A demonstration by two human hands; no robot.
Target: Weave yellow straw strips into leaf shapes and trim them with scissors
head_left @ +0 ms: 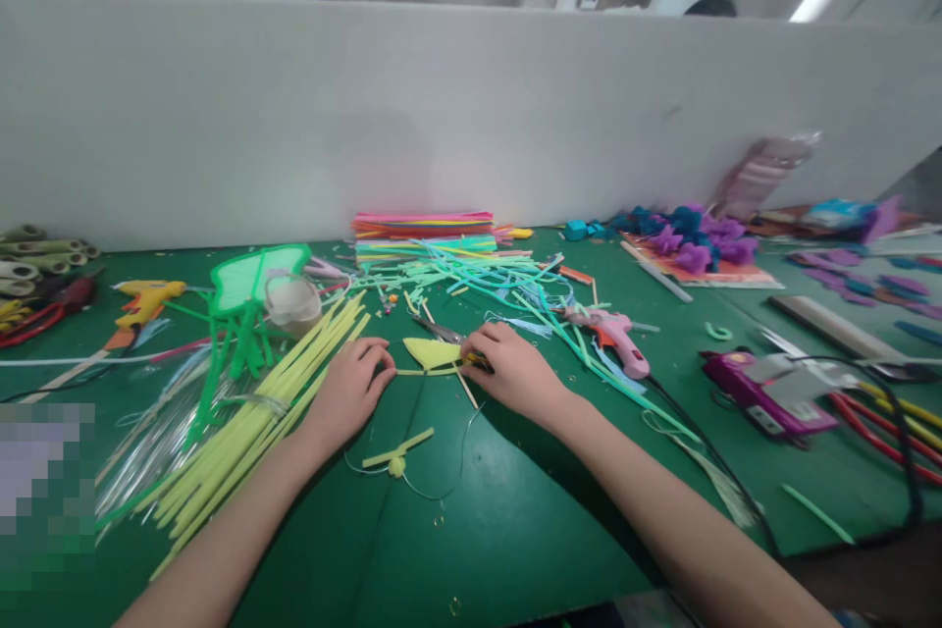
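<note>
Well in from the tabletop's [507, 520] near edge, a yellow piece [431, 353] lies between curled hands. The left hand [354, 388] touches a thin strip's [413, 373] end; the right hand [515, 368] meets the piece's tip, either grip's hold unclear.

From where I stand, the right hand [507, 363] hides one end of the yellow piece [427, 353], and I cannot tell how its fingers are holding there. The metal blade [440, 331] goes partly behind this piece. Whether the left hand [357, 388] touches the thin yellow strip [410, 372] is not clear to me. Its forearm covers some of the yellow strips [242, 442]. Both forearms are cut at the lower edge. The plastic packet [769, 172] is blurred, and coarse squares [44, 510] cover the lower left corner.
</note>
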